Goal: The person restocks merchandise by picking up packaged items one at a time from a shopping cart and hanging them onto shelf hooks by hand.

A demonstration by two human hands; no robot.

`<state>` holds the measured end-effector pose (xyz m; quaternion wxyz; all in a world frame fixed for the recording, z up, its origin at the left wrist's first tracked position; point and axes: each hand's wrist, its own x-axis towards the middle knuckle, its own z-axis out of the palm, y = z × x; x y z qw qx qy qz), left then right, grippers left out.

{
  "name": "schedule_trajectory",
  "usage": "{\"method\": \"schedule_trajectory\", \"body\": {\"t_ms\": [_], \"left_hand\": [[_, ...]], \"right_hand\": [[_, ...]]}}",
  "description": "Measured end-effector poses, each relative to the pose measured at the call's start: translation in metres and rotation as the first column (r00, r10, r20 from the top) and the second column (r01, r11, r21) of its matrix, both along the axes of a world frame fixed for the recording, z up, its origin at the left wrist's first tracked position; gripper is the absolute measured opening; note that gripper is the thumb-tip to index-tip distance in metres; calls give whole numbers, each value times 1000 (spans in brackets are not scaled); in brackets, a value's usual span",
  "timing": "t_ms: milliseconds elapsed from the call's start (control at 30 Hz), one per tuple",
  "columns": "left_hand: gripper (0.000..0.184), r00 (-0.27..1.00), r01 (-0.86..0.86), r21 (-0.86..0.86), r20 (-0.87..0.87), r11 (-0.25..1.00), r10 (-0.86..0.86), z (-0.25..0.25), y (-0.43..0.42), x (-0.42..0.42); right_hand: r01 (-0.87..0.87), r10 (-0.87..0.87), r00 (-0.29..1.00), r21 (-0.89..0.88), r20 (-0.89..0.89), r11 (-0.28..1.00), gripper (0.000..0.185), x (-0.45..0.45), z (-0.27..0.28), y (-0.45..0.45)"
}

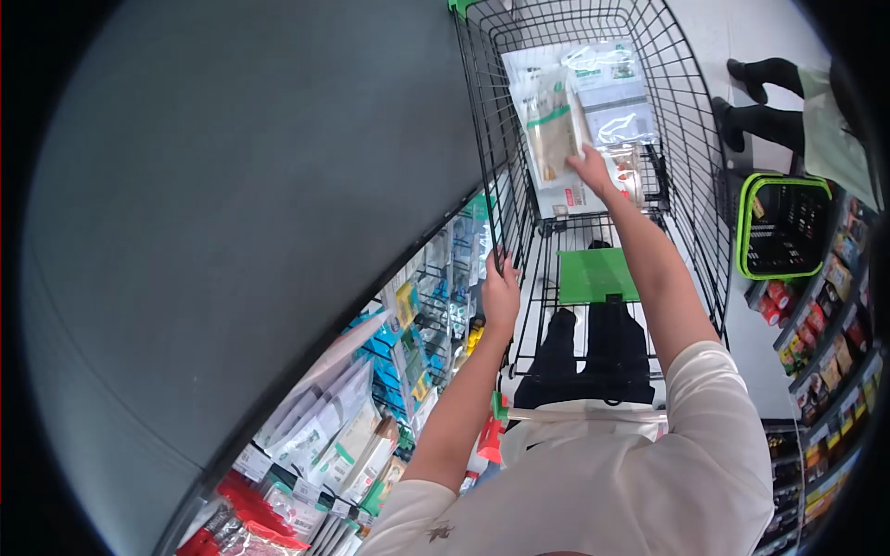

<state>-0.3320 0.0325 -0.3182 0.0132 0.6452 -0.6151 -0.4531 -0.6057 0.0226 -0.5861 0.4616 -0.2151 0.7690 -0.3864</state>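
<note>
A black wire shopping cart (686, 199) with a green seat flap (593, 275) stands in front of me. Inside it my right hand (591, 170) is closed on the lower edge of a clear package (553, 130) with a green stripe. Beneath and beside that package lie white and clear plastic packs (619, 107), and a clear container (629, 171) sits just right of my hand. My left hand (502, 278) is wrapped round the cart's left wire rim.
A large dark panel (241, 185) fills the left. Below it are shelves with hanging packaged goods (320, 431). At the right, a person (774, 116) stands near a black basket with a green rim (784, 227), beside snack shelves (830, 371).
</note>
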Motion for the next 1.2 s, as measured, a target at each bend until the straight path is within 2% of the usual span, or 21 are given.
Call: {"method": "schedule_trajectory", "body": {"t_ms": [67,133,167,200,233,267,333,400,433,467,500,633,733,767,867,900,1000,1033,1133,1167,1200], "left_hand": [[39,1000,-1,-28,-14,1000,1,1,1,-1],[37,1000,27,-73,12,997,-26,7,2,-3],[36,998,45,-90,36,995,-42,10,3,-3],[36,997,64,-112,57,992,-58,7,4,-1],[36,998,65,-139,33,988,-61,7,4,-1],[36,998,68,-153,22,986,-65,3,5,1],[36,997,79,-180,14,981,-78,7,6,2],[37,988,143,-241,98,960,-123,-10,7,11],[37,989,137,-246,90,960,-118,-21,6,14],[38,989,141,-225,75,964,-127,-15,6,14],[39,992,128,-225,39,966,-122,-18,7,17],[47,982,149,-249,-77,957,-173,-35,4,27],[54,957,126,-462,-176,878,-230,-27,16,38],[56,942,80,-411,-267,908,-204,2,20,41],[61,777,-10,-85,-627,996,-46,29,27,70],[59,548,-141,270,-780,953,302,65,40,72],[52,437,-222,440,-753,870,492,129,60,113],[47,400,-260,443,-759,858,513,131,63,131],[41,288,-344,386,-824,856,488,125,67,192],[40,204,-382,395,-846,835,493,125,71,210],[39,118,-422,408,-861,810,495,138,74,226]], "right_hand": [[-75,76,989,-12,126,997,65,-4,56,25],[-75,80,994,57,-78,996,63,5,63,57],[-119,120,992,27,-40,993,58,6,39,80],[-198,194,980,100,46,975,56,-6,113,85],[-239,246,969,145,-30,960,59,-4,108,103],[-219,230,970,129,-74,967,59,-5,149,116],[-197,210,967,102,-142,975,58,-2,185,145],[-137,146,956,51,-253,989,49,3,247,170],[-108,118,961,54,-251,993,46,7,273,182],[-60,34,965,-93,-261,994,43,13,275,197],[-16,-21,970,-151,-241,988,48,20,305,208],[52,-99,979,-252,-178,966,43,54,389,234],[-19,-49,974,-294,-221,956,40,89,420,241],[-84,24,977,-277,-210,957,39,101,436,240],[-315,246,930,-246,-273,917,38,139,452,237],[-314,269,941,-239,-203,919,34,153,460,236],[-549,461,818,-225,-344,805,34,184,446,231],[-553,486,826,-249,-284,795,38,195,445,228],[-608,551,784,-174,-286,775,43,219,459,215],[-607,577,788,-117,-215,786,48,225,472,209],[-635,595,763,-118,-253,764,47,230,481,200]]}}
